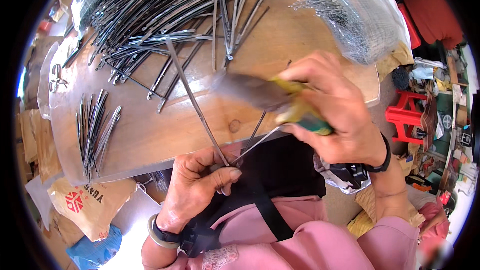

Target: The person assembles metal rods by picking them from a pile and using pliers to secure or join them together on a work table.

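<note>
By the table [292, 30], the left hand [197, 181] pinches thin rods [201, 114]; the right hand [345, 117] clasps a blurred yellow-handled tool [295, 104].

A red plastic stool [403, 115] stands to the right of the bench [150, 137]; a dark red cloth [434, 17] is noted at upper right. At lower left, a brown paper bag [112, 200] bearing red and black print partly covers a blue bag [96, 250].

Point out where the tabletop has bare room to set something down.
The tabletop is bare between the small rod bundle and left hand, and between the large rod pile and plastic-wrapped bundle. The upper left, under that pile, is crowded.
</note>
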